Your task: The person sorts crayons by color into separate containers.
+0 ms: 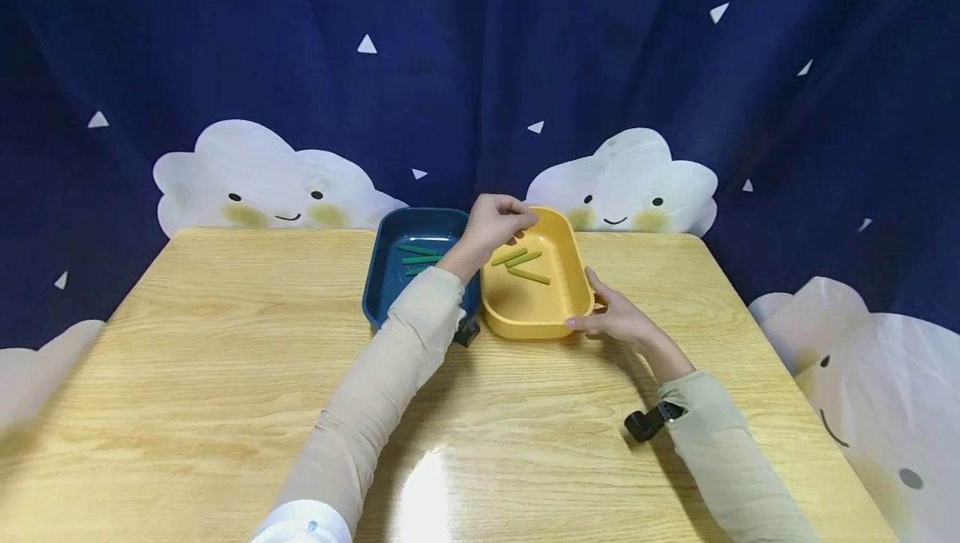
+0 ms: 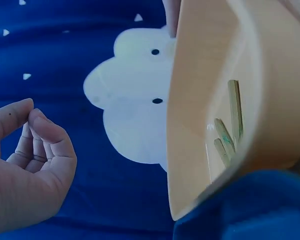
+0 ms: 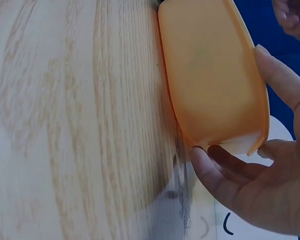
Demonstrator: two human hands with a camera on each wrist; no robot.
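Over the far part of the yellow bin (image 1: 528,330) is my left hand (image 1: 498,222), its thumb and index fingertips meeting. In the left wrist view nothing shows between those fingers (image 2: 30,107). My right hand (image 1: 618,316) holds the yellow bin at its right side, by the handle, with one finger on the near corner; the right wrist view has the fingers (image 3: 215,175) bent beneath the handle. Three olive-yellow sticks (image 1: 528,276) lie in the yellow bin. Several green sticks (image 1: 418,260) lie in the dark blue bin (image 1: 371,285), partly hidden by my left forearm.
Both bins stand side by side at the back of a wooden table (image 1: 247,360). Behind hangs a dark blue curtain (image 1: 450,68) printed with clouds and triangles. A black wrist camera (image 1: 648,422) is strapped to the right arm.
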